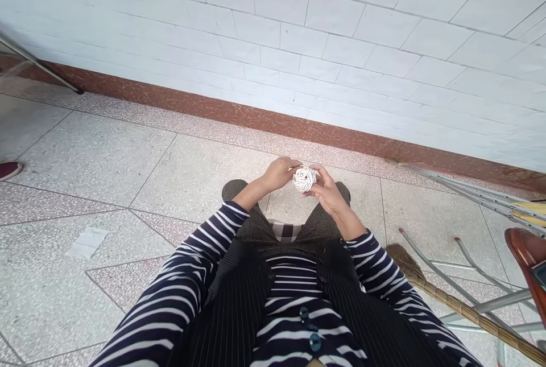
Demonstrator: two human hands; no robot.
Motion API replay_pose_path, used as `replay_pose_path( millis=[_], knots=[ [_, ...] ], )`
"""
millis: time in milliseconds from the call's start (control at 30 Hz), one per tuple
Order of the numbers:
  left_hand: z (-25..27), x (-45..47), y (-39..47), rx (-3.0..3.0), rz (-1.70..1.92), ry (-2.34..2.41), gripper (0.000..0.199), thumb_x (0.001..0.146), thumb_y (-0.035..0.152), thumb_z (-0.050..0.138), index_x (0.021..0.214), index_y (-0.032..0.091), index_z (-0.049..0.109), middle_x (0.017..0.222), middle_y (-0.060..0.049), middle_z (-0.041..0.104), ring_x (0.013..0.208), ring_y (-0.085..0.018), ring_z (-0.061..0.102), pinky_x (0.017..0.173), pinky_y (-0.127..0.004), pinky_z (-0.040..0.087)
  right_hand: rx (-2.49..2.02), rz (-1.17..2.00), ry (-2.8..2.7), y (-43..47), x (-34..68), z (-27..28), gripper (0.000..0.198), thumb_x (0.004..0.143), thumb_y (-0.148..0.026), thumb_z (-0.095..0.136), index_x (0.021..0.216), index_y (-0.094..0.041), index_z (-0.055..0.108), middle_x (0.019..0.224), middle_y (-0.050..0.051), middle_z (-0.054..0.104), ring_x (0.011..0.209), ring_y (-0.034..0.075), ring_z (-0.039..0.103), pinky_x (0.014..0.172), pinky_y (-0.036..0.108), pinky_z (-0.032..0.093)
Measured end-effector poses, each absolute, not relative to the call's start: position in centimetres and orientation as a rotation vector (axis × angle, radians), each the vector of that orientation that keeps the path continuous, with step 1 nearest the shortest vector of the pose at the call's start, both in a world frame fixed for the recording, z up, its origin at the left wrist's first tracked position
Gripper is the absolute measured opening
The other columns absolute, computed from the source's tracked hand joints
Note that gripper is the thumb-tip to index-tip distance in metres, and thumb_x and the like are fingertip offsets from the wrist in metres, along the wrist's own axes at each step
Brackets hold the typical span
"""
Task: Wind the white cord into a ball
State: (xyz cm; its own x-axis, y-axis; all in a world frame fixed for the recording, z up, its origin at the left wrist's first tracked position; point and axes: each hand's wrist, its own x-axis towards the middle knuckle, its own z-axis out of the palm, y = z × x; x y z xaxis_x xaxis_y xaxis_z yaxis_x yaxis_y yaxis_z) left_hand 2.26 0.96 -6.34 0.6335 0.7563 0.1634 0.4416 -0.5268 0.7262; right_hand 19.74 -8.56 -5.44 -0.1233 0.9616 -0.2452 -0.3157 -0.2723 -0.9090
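A small white coiled ball (304,179), ridged in swirls like a rose, is held up in front of my knees. I cannot tell what it is made of. The fingers of my right hand (328,192) curl round its right side, thumb below and forefinger above. On the opposite side, my left hand (280,174) is closed, with its fingertips pinched against the ball's upper left edge. Part of the ball's right side is hidden by the right fingers. My lap, in dark trousers (251,225), is below the hands.
A white tiled wall (298,20) with a red-brown skirting (239,112) stands ahead. To the right are a straw broom (456,304), a metal-legged chair (524,264) and metal crutches (460,182). White paper (87,242) and someone's red shoe (9,170) are on the left.
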Motion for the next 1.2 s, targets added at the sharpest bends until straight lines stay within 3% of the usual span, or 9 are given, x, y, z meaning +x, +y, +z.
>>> replay_pose_path(
  millis=[100, 200, 333, 467, 700, 800, 967, 1100, 1200],
  knots=[
    [-7.4, 2.3, 0.6, 2.001, 0.606, 0.881, 0.024, 0.089, 0.02, 0.054, 0.096, 0.015, 0.076, 0.092, -0.006, 0.076, 0.083, -0.02, 0.067, 0.077, -0.028, 0.048, -1.003, 1.639, -0.878, -8.0, 19.9, -4.5, 0.069, 0.069, -0.022, 0.081, 0.133, -0.038, 0.057, 0.113, -0.001, 0.068, 0.087, 0.015, 0.067, 0.066, 0.026, 0.062],
    [-8.5, 1.8, 0.9, 1.849, 0.609, 0.883, 0.027, 0.091, 0.031, 0.055, 0.089, 0.014, 0.076, 0.088, -0.005, 0.076, 0.083, -0.019, 0.066, 0.078, -0.027, 0.047, -0.955, 1.603, -0.842, -7.4, 20.6, -3.6, 0.057, 0.071, -0.022, 0.08, 0.124, -0.036, 0.066, 0.126, 0.0, 0.066, 0.092, 0.017, 0.068, 0.064, 0.025, 0.062],
    [-9.8, 1.0, 1.2, 1.685, 0.612, 0.822, 0.033, 0.089, 0.042, 0.059, 0.08, 0.013, 0.074, 0.085, -0.005, 0.074, 0.083, -0.017, 0.065, 0.081, -0.026, 0.046, -0.96, 1.539, -0.784, -6.9, 22.2, -2.4, 0.05, 0.068, -0.02, 0.081, 0.115, -0.032, 0.069, 0.115, -0.001, 0.072, 0.084, 0.016, 0.07, 0.059, 0.023, 0.06],
    [-11.1, 1.0, 0.6, 1.526, 0.643, 0.784, 0.03, 0.086, 0.04, 0.063, 0.092, 0.012, 0.074, 0.08, -0.006, 0.074, 0.079, -0.016, 0.065, 0.082, -0.028, 0.047, -0.961, 1.479, -0.714, -6.5, 23.8, -1.8, 0.051, 0.069, -0.024, 0.08, 0.117, -0.032, 0.065, 0.104, -0.001, 0.075, 0.083, 0.018, 0.072, 0.056, 0.022, 0.058],
    [-12.7, -0.5, 0.2, 1.793, 0.463, 0.951, 0.033, 0.09, 0.036, 0.054, 0.067, 0.017, 0.067, 0.073, -0.002, 0.07, 0.071, -0.015, 0.061, 0.073, -0.025, 0.043, -0.931, 1.492, -0.714, -7.1, 26.0, -0.6, 0.045, 0.076, -0.034, 0.075, 0.119, -0.033, 0.063, 0.12, 0.004, 0.071, 0.097, 0.023, 0.071, 0.056, 0.026, 0.06],
    [-13.4, -1.2, 0.6, 1.954, 0.359, 1.105, 0.033, 0.091, 0.033, 0.05, 0.066, 0.018, 0.066, 0.073, -0.002, 0.069, 0.065, -0.015, 0.057, 0.069, -0.026, 0.04, -0.938, 1.494, -0.778, -7.6, 25.7, 0.3, 0.047, 0.076, -0.033, 0.074, 0.122, -0.033, 0.062, 0.126, 0.004, 0.069, 0.103, 0.026, 0.07, 0.063, 0.031, 0.064],
    [-14.1, -1.1, 0.9, 2.045, 0.206, 1.183, 0.029, 0.093, 0.031, 0.049, 0.082, 0.019, 0.073, 0.08, -0.005, 0.073, 0.076, -0.02, 0.065, 0.076, -0.029, 0.046, -0.959, 1.413, -0.936, -8.0, 24.6, 2.1, 0.06, 0.077, -0.032, 0.075, 0.134, -0.037, 0.057, 0.128, 0.004, 0.067, 0.106, 0.027, 0.071, 0.079, 0.039, 0.065],
    [-13.1, 0.1, 0.6, 2.003, 0.435, 1.134, 0.036, 0.091, 0.027, 0.054, 0.123, 0.018, 0.068, 0.128, -0.011, 0.069, 0.12, -0.025, 0.063, 0.105, -0.037, 0.044, -1.03, 1.361, -1.08, -7.7, 24.2, 3.0, 0.062, 0.08, -0.033, 0.076, 0.138, -0.038, 0.054, 0.131, 0.004, 0.065, 0.102, 0.026, 0.073, 0.081, 0.04, 0.065],
    [-11.3, 1.8, 0.6, 1.865, 0.634, 0.98, 0.052, 0.09, 0.032, 0.06, 0.14, 0.02, 0.056, 0.138, -0.012, 0.063, 0.124, -0.024, 0.06, 0.108, -0.039, 0.044, -1.125, 1.369, -1.115, -7.3, 23.4, 2.5, 0.058, 0.079, -0.034, 0.077, 0.134, -0.037, 0.056, 0.126, 0.004, 0.066, 0.092, 0.022, 0.074, 0.072, 0.035, 0.064]
  ],
)
